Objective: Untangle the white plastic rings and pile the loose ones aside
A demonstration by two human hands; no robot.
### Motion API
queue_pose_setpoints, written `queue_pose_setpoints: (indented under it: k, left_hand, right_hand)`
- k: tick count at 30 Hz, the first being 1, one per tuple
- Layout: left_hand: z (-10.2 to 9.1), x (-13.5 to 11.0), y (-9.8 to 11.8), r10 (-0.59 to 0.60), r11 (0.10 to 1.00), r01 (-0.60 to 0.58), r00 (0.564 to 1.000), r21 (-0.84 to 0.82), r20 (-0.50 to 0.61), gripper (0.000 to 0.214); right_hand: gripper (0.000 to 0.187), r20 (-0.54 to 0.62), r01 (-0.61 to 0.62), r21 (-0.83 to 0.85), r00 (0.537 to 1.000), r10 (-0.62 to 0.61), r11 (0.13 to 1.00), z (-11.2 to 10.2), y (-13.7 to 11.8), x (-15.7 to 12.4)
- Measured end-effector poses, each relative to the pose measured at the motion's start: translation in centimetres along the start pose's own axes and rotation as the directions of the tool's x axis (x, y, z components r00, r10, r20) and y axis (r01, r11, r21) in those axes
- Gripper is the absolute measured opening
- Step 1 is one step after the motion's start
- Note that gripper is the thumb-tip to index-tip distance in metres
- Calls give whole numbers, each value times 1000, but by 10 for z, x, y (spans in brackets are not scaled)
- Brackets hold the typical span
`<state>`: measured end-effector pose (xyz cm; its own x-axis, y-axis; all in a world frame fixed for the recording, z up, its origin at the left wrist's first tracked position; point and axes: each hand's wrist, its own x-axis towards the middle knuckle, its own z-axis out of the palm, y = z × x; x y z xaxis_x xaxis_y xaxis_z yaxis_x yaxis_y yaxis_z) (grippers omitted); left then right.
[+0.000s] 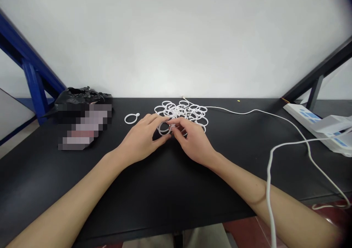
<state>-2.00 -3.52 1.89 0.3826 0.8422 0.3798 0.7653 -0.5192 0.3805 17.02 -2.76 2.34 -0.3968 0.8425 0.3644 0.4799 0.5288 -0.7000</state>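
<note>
One white ring (pixel 164 134) sits between your two hands, near the middle of the table (pixel 154 196), at the near side of a pile of white rings (pixel 178 111). Your left hand (pixel 140 138) curves around it, thumb and fingers pinching it from the left; your right hand (pixel 196 141) has its thumb and forefinger closed on the small knob at its right side. Your fingers hide part of the ring and the near edge of the pile.

To the left of the pile, a single ring (pixel 131 123) lies apart, just beyond your left hand. Farther left is a crumpled black bag (pixel 78 94), with a blurred-out patch over its near part. A thin white cable (pixel 255 110) runs from behind the pile to the right, and a thicker white cord (pixel 271 160) hangs in front of your right forearm, blocking part of it from view. At the far right lies a white-and-blue object (pixel 310 117). A pale wall (pixel 176 39) stands along the far side.
</note>
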Motion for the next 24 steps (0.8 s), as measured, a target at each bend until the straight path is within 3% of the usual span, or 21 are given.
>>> queue_pose_setpoints:
  k: [11, 24]
  left_hand:
    - [-3, 0, 3, 64, 997, -64, 998, -37, 4, 38]
    - [-2, -1, 7, 52, 998, -52, 998, -23, 22, 36]
  right_hand:
    - [5, -78, -1, 101, 997, 9, 995, 0, -2, 1]
    - [10, -84, 96, 17, 992, -94, 995, -2, -4, 2]
